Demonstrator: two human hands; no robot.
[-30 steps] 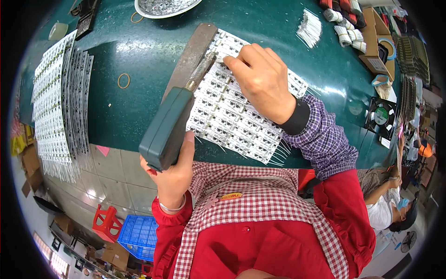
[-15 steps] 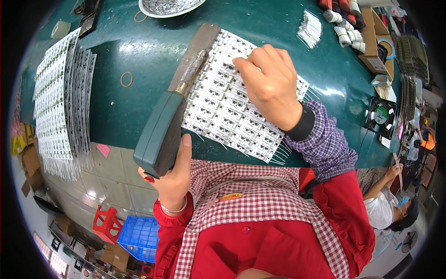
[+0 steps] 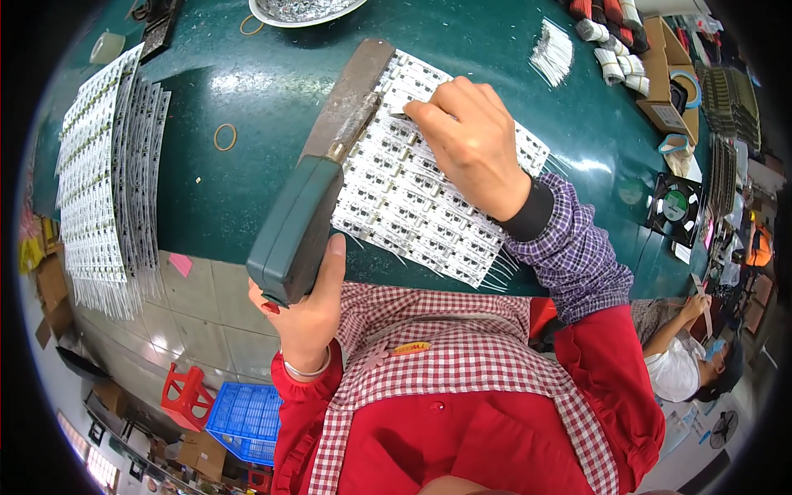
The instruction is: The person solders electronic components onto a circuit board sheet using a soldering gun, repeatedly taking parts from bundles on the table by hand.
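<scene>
The left hand [image 3: 309, 318] is closed around the green handle of a big cutter tool [image 3: 318, 177], whose metal blade lies along the left edge of the white panel of small circuit boards [image 3: 421, 186]. The right hand [image 3: 470, 144] presses flat on this panel, fingers together, near the middle of the green counter [image 3: 247, 99].

I think the panel may slide if the right hand relaxes, and then the cut would be crooked; the fingertips are also close to the blade.

I count one cutter, one panel under the hands, one stack of panels [image 3: 103, 177] at the left, one rubber band [image 3: 224, 137].
</scene>
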